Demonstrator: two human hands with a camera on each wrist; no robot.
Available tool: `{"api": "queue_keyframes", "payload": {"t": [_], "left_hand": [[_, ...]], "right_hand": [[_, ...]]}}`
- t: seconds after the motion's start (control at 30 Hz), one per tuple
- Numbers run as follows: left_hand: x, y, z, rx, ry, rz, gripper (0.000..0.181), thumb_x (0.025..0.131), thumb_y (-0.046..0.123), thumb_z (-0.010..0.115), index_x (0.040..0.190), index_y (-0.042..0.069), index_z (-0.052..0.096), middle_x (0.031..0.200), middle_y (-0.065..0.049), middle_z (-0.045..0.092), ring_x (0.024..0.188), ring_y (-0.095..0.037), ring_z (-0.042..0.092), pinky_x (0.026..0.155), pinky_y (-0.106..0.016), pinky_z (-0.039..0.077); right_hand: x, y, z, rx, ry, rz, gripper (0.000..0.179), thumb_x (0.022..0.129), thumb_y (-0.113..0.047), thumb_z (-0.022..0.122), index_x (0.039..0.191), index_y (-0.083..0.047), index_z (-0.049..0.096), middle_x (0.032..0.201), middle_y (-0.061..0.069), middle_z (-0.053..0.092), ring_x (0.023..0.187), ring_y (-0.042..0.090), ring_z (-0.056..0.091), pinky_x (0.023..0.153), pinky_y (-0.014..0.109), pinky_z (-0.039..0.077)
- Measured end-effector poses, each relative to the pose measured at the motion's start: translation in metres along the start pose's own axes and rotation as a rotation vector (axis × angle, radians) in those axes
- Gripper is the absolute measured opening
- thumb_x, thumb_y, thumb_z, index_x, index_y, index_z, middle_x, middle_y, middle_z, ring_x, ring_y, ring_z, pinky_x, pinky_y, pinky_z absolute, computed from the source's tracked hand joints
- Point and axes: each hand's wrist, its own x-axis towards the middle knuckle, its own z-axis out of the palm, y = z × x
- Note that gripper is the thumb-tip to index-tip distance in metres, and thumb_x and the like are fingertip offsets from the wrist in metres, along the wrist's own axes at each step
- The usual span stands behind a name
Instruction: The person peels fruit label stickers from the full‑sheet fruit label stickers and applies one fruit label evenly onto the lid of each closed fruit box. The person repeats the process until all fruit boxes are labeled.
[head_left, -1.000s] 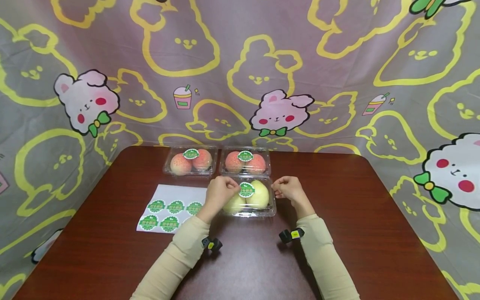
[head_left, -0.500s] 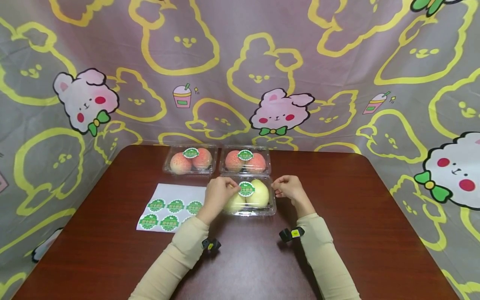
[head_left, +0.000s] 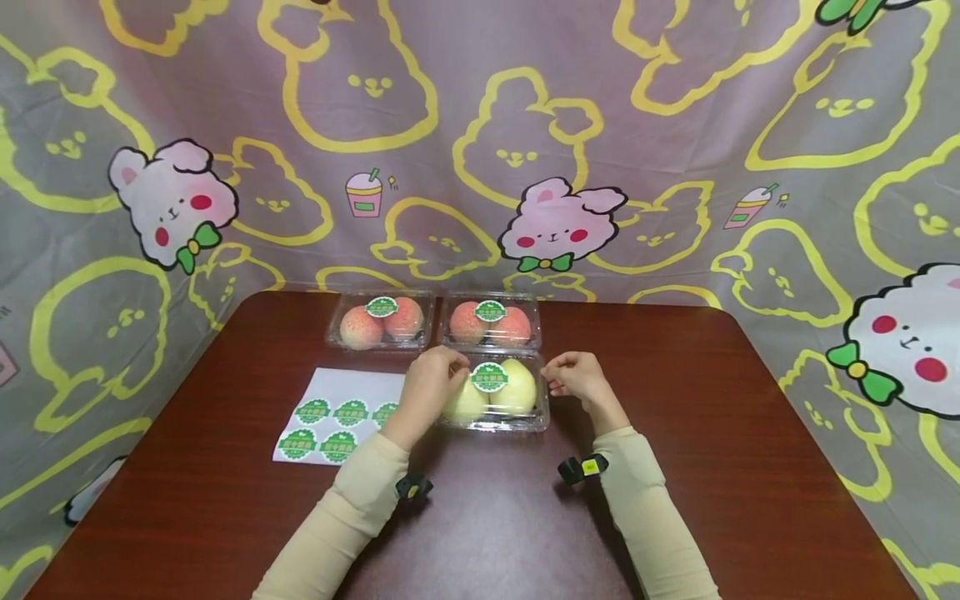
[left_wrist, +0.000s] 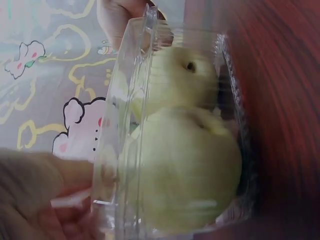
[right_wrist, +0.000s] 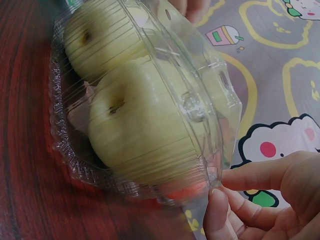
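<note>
A clear plastic fruit box (head_left: 501, 425) with two pale yellow-green fruits (head_left: 513, 398) stands on the table between the hands. On its lid is a round green-and-white sticker (head_left: 490, 378). My right hand (head_left: 581, 379) pinches the box's right edge between thumb and fingertips, plainest in the right wrist view. At the left edge is my left hand (head_left: 431, 383), its fingers bent around the lid rim; in the left wrist view this hand (left_wrist: 45, 195) is blurred and partly cut off. Both fruits (left_wrist: 185, 170) show through the clear wall there.
Two more clear boxes, the left one (head_left: 381, 340) and the right one (head_left: 491, 340), hold peaches and bear the same green stickers. A white sticker sheet (head_left: 352, 383) lies left of my left hand. A patterned curtain (head_left: 450, 125) surrounds the brown table (head_left: 712, 400).
My left hand has moved left, from beside the sticker to the box's left edge. The box has shifted very slightly left; my right hand stays at its edge.
</note>
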Motion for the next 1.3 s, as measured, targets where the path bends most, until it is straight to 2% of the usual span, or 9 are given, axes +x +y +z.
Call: {"api": "queue_keyframes", "payload": {"t": [0.17, 0.23, 0.33, 0.43, 0.53, 0.73, 0.9, 1.13, 1.3], "left_hand": [[-0.005, 0.003, 0.001, 0.07, -0.027, 0.349, 0.01, 0.085, 0.011, 0.068, 0.09, 0.005, 0.074, 0.094, -0.007, 0.073, 0.093, -0.023, 0.068, 0.085, -0.035, 0.056], [-0.007, 0.005, 0.003, 0.077, -0.049, 0.448, 0.013, 0.086, 0.012, 0.068, 0.094, 0.004, 0.074, 0.099, -0.008, 0.073, 0.098, -0.023, 0.067, 0.089, -0.033, 0.055], [-0.009, 0.006, 0.008, 0.093, -0.07, 0.54, 0.018, 0.086, 0.012, 0.067, 0.101, 0.003, 0.073, 0.108, -0.01, 0.073, 0.105, -0.024, 0.067, 0.094, -0.034, 0.054], [-0.011, 0.006, 0.011, 0.101, -0.103, 0.589, 0.023, 0.088, 0.013, 0.066, 0.107, 0.001, 0.071, 0.116, -0.014, 0.071, 0.111, -0.028, 0.066, 0.099, -0.039, 0.052], [-0.012, 0.006, 0.013, 0.105, -0.152, 0.601, 0.025, 0.091, 0.015, 0.063, 0.11, 0.001, 0.07, 0.123, -0.017, 0.068, 0.118, -0.031, 0.063, 0.104, -0.045, 0.048], [-0.014, 0.005, 0.012, 0.104, -0.225, 0.527, 0.032, 0.094, 0.022, 0.059, 0.119, 0.003, 0.066, 0.132, -0.016, 0.062, 0.127, -0.032, 0.057, 0.109, -0.053, 0.041], [-0.016, -0.001, 0.011, 0.123, -0.214, 0.481, 0.036, 0.094, 0.026, 0.059, 0.124, 0.005, 0.063, 0.136, -0.014, 0.06, 0.129, -0.029, 0.055, 0.11, -0.053, 0.04], [-0.021, -0.005, 0.012, 0.123, -0.222, 0.502, 0.038, 0.096, 0.029, 0.057, 0.126, 0.007, 0.062, 0.137, -0.012, 0.059, 0.13, -0.027, 0.056, 0.111, -0.05, 0.04], [-0.023, -0.008, 0.009, 0.127, -0.207, 0.503, 0.035, 0.094, 0.027, 0.059, 0.124, 0.009, 0.064, 0.135, -0.011, 0.06, 0.129, -0.026, 0.057, 0.111, -0.051, 0.04]], "right_hand": [[0.0, 0.0, 0.0, 0.006, -0.006, -0.002, 0.018, 0.089, 0.001, 0.059, 0.1, 0.016, 0.058, 0.061, -0.003, 0.058, 0.053, 0.006, 0.054, 0.051, 0.018, 0.052], [0.0, 0.0, 0.001, 0.006, -0.002, -0.002, 0.018, 0.089, 0.001, 0.059, 0.1, 0.016, 0.059, 0.061, -0.003, 0.058, 0.052, 0.007, 0.054, 0.051, 0.018, 0.052], [-0.001, 0.0, 0.0, -0.003, -0.002, 0.002, 0.017, 0.089, 0.001, 0.059, 0.099, 0.015, 0.059, 0.062, -0.002, 0.058, 0.053, 0.007, 0.054, 0.051, 0.018, 0.052], [-0.001, 0.0, 0.0, -0.004, -0.004, 0.011, 0.015, 0.089, 0.001, 0.059, 0.098, 0.013, 0.059, 0.062, -0.002, 0.057, 0.053, 0.007, 0.054, 0.052, 0.018, 0.052], [-0.001, 0.0, -0.001, -0.003, -0.012, 0.01, 0.015, 0.089, 0.001, 0.059, 0.098, 0.013, 0.059, 0.062, -0.002, 0.057, 0.053, 0.007, 0.054, 0.051, 0.018, 0.053], [0.0, 0.002, -0.002, -0.003, -0.018, -0.018, 0.018, 0.088, 0.001, 0.058, 0.099, 0.015, 0.06, 0.066, -0.002, 0.063, 0.054, 0.007, 0.055, 0.052, 0.019, 0.053], [0.0, 0.007, -0.005, 0.021, -0.04, -0.071, 0.011, 0.085, -0.002, 0.062, 0.087, 0.008, 0.063, 0.065, 0.0, 0.063, 0.054, 0.008, 0.057, 0.053, 0.021, 0.054], [0.003, 0.005, -0.003, -0.024, -0.015, -0.011, 0.017, 0.089, -0.001, 0.059, 0.098, 0.013, 0.06, 0.064, -0.003, 0.059, 0.054, 0.007, 0.055, 0.053, 0.019, 0.053], [0.002, 0.004, -0.002, -0.014, -0.02, -0.006, 0.015, 0.088, -0.001, 0.059, 0.097, 0.012, 0.06, 0.062, -0.003, 0.058, 0.053, 0.007, 0.055, 0.052, 0.019, 0.053]]}}
